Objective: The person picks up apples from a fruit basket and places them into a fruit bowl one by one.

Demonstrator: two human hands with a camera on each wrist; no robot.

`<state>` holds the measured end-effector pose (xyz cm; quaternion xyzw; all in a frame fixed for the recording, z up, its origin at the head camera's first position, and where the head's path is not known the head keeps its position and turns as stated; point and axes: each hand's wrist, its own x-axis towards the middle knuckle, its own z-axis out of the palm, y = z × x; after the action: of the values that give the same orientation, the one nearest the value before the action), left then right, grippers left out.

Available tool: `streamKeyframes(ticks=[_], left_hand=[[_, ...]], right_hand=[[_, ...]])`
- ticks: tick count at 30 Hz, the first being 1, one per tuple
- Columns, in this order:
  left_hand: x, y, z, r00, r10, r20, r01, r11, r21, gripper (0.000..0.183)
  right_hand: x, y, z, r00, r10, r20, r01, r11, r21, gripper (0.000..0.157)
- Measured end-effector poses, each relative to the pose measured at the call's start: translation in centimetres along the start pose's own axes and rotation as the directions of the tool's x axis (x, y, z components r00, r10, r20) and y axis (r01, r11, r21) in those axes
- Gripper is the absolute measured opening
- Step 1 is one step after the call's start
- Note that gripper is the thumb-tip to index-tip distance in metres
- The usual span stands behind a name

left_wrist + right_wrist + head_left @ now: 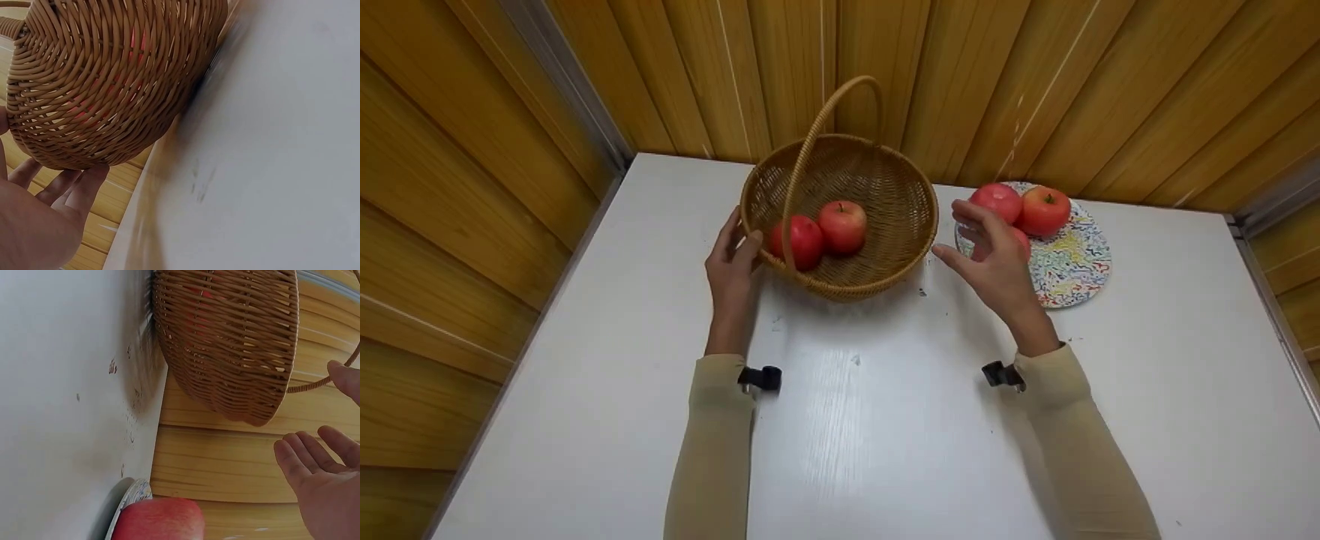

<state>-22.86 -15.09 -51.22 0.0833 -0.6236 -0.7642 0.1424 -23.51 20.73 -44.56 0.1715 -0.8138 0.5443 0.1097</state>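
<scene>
Basket (896, 217) is on the table (847, 427), close to the back wall (960, 67); whether its base bears flat cannot be confirmed. It contains a dark apple (808, 246) and a lighter apple (844, 227), both lying towards the left and front. Left hand (731, 281) is at the basket's left side, thumb at the rim and fingertips against the outer weave; whether this is a firm grasp or mere contact, I cannot tell. Right hand (997, 277) is released: fingers extended, holding nothing, thumb near the basket's right rim but apart from it. Principal hazard, in my judgement: with contact evident on the left only, a push or lift from that side could tip or swivel the basket, its wall being rounded and its load off-centre; the two apples would then roll together. Second hazard: the right hand, in the head view, overlaps the plate (1069, 270), which carries a pink apple (996, 201), an orange apple (1045, 211) and a half-hidden apple (1022, 241). A careless sweep of the wrist or knuckles could knock one loose, since the plate looks flat and offers little to stop it. Third: the handle (804, 161) arches above the load and could obstruct a hand entering from above. Backward drift could scrape the basket against the wall.
</scene>
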Motion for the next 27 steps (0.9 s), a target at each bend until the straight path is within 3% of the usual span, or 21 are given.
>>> streamKeyframes(ticks=[10, 20, 27], left_hand=[[0.2, -0.1, 0.0, 1.000, 0.018, -0.001, -0.018, 1.000, 0.002, 0.055], [0.2, 0.1, 0.0, 1.000, 0.022, 0.003, -0.022, 1.000, 0.002, 0.055], [0.1, 0.2, 0.0, 1.000, 0.013, 0.004, -0.013, 1.000, 0.000, 0.055]], right_hand=[[1.6, -1.3, 2.2, 0.986, -0.098, 0.133, 0.104, 0.994, -0.041, 0.065], [3.4, -2.2, 4.3, 0.965, -0.023, 0.262, 0.065, 0.986, -0.151, 0.070], [4.2, -2.2, 5.3, 0.957, 0.011, 0.290, 0.047, 0.980, -0.193, 0.070]])
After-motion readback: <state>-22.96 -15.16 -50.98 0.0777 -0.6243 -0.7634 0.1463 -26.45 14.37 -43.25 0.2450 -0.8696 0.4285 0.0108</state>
